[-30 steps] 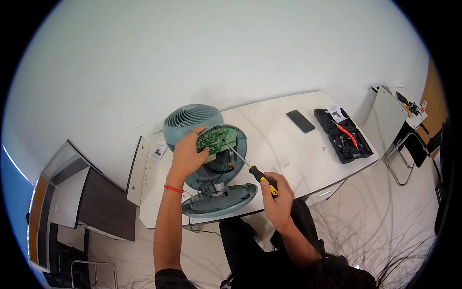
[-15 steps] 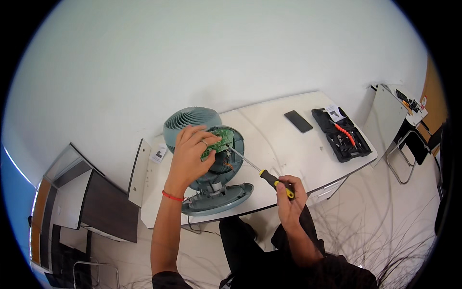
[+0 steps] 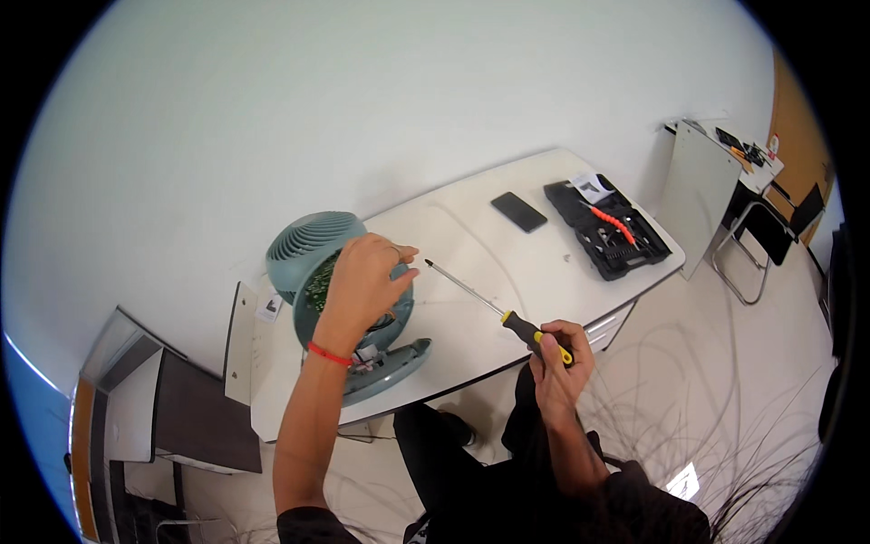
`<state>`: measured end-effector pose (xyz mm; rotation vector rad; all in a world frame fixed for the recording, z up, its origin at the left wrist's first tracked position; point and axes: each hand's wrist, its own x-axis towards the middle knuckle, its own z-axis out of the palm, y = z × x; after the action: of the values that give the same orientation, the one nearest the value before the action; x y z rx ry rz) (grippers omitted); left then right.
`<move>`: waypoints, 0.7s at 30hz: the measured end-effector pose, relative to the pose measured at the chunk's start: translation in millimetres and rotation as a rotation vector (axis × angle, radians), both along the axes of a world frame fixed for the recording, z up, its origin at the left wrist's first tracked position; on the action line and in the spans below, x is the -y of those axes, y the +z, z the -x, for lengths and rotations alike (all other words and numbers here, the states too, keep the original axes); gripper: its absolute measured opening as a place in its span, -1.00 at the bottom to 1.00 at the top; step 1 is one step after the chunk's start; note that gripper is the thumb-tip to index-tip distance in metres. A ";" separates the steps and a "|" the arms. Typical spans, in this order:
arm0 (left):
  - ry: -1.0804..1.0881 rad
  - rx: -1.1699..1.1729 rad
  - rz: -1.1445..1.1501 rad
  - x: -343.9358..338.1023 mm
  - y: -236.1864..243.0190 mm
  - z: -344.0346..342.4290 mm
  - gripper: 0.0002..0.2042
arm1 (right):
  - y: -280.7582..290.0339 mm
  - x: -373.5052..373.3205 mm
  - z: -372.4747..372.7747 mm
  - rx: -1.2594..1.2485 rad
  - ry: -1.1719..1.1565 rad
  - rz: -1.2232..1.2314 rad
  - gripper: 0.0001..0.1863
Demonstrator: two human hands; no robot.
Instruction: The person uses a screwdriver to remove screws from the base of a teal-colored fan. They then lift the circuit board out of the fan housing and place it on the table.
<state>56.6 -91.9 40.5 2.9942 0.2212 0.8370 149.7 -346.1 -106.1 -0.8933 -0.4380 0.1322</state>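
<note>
- Left hand (image 3: 362,281) clasps green circuit board (image 3: 319,283) on teal fan (image 3: 340,304), table's (image 3: 471,299) left end.
- Right hand (image 3: 560,358) grips screwdriver (image 3: 494,311), tip clear of fan.
- Phone (image 3: 519,211), open tool case (image 3: 612,229) well apart.

On the white counter (image 3: 544,272) a black phone (image 3: 519,211) lies flat, and just to the right of the phone stands an open black tool case (image 3: 616,234) with an orange tool (image 3: 614,223) inside it. Farther right of the case, apart from the counter, there is a second white table (image 3: 702,181) with a dark chair (image 3: 770,238) beside it. Thin cables (image 3: 725,399) lie on the floor below the case.
</note>
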 end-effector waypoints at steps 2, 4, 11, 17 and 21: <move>0.006 -0.050 0.024 -2.3 -3.0 -2.0 -0.76 | -1.4 5.7 -9.0 -0.063 0.015 0.022 -0.86; 0.024 -0.107 0.006 2.0 -5.8 -0.2 -0.74 | -7.7 13.0 -17.8 -0.111 0.053 -0.002 -0.81; -0.071 0.021 0.586 128.5 -32.6 10.2 -0.79 | -41.6 41.6 -47.8 -0.249 -0.031 0.040 -0.87; 0.053 0.417 1.635 130.8 -160.6 -55.5 -0.60 | -66.2 61.3 -67.6 -0.415 0.069 -0.015 -0.85; -0.001 0.511 1.799 120.9 -179.0 -82.2 -0.59 | -77.9 73.1 -73.2 -0.419 0.060 0.006 -0.83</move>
<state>138.8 -212.8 -138.6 1.0892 0.5360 0.6854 222.9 -419.2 -183.9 -0.8320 -0.0733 0.3679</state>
